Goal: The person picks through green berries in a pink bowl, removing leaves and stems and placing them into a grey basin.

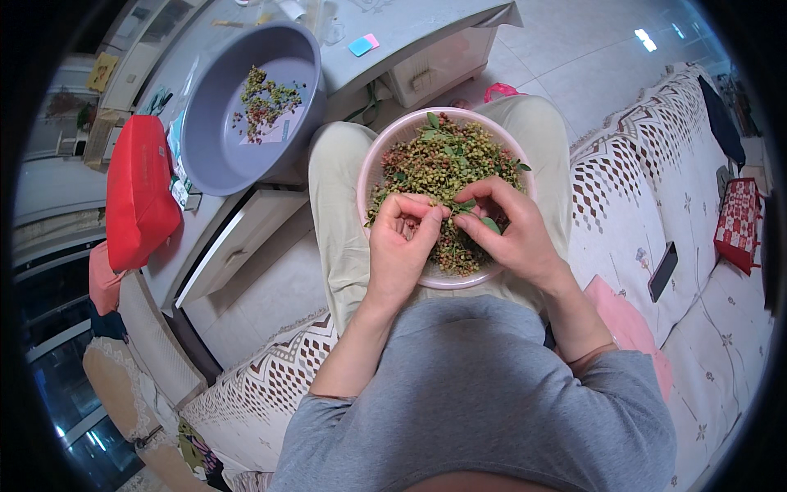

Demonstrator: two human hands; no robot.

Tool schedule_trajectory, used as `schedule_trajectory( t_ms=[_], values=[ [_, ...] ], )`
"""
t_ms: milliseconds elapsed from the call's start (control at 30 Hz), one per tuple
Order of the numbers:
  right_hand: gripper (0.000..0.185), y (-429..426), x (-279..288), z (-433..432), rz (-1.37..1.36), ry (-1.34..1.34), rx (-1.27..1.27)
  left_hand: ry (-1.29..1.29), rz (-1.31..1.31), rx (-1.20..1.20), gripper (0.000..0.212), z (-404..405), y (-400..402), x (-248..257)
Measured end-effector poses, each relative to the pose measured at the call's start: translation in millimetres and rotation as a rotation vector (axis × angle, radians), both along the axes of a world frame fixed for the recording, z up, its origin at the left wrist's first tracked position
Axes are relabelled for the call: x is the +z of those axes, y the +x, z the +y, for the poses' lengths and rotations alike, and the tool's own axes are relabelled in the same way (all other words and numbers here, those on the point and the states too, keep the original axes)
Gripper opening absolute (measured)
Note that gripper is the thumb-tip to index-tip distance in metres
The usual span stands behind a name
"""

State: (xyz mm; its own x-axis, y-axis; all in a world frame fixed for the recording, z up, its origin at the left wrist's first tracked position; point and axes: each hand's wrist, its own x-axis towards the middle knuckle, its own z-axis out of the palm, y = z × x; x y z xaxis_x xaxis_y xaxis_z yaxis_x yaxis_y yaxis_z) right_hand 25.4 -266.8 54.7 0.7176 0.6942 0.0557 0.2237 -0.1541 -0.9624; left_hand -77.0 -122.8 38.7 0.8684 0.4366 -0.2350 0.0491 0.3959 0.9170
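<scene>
A pink plastic basket (367, 165) rests on my lap between my knees. Green and reddish peppercorn-like berries (452, 157) on stems, with some leaves, heap up inside it. Over the near half of the heap, my left hand (409, 230) pinches the end of a small berry sprig between thumb and forefinger. A few loose reddish berries show in its curled fingers. My right hand (501, 224) grips the same sprig's green leaves (470, 209) from the other side. The fingertips of both hands nearly meet.
A grey-purple basin (212, 147) with berry clusters (267, 101) and a printed card stands on the table (393, 27) at left. Beside it is a red bag (140, 184). Below, a drawer (243, 243) juts out. A phone (663, 272) lies on the sofa at right.
</scene>
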Motion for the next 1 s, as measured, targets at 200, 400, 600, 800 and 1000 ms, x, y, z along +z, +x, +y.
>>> schedule_trajectory(
  t_ms=[200,400,600,800,1000],
  values=[
    [0.018,-1.1,-3.7,-0.4,-0.172,-0.008,-0.027,0.053,-0.005,-0.018,0.013,1.7,-1.2,1.3],
    [0.015,-0.3,-8.3,-1.8,-0.172,0.006,-0.015,0.057,0.001,-0.149,0.015,7.9,-2.2,-0.9],
    [0.015,-3.3,-6.0,-3.4,0.116,0.074,-0.018,-0.053,-0.007,-0.185,0.038,6.7,2.9,16.6],
    [0.016,-6.1,0.9,0.2,0.120,0.077,-0.039,-0.171,0.127,-0.272,0.020,5.2,-2.7,6.8],
    [0.015,-3.9,-2.1,-6.8,0.020,0.062,0.002,-0.183,0.171,-0.370,0.014,14.9,-1.7,15.8]
  ],
)
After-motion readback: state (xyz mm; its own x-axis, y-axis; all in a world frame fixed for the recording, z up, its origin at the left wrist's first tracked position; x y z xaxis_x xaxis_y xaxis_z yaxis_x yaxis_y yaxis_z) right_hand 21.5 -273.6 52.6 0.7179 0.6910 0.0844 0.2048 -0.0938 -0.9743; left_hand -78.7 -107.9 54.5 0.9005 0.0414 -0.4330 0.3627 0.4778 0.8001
